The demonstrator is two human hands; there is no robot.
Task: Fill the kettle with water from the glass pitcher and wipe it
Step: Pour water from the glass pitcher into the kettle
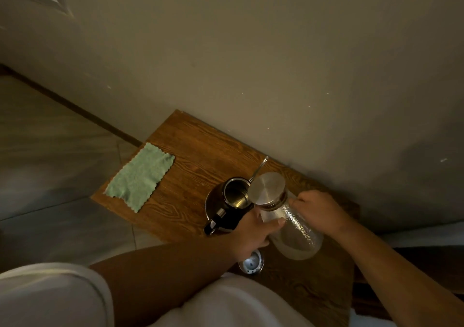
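Note:
A dark kettle (pixel 227 202) with a thin curved spout stands lidless on the wooden table (pixel 195 148), its steel inside showing. The textured glass pitcher (pixel 297 228), capped with a round metal lid, is tilted so its top leans over the kettle's mouth. My left hand (pixel 253 233) grips the pitcher's neck from the near side. My right hand (pixel 317 212) holds the pitcher from the far right side. The kettle's round lid (pixel 251 264) lies on the table just below my left hand. A green cloth (pixel 140 177) lies flat at the table's left edge.
The table stands against a plain wall (pixel 276 63). Tiled floor (pixel 50 151) lies to the left, beyond the table's edge. My white clothing (pixel 226 301) fills the bottom of the view.

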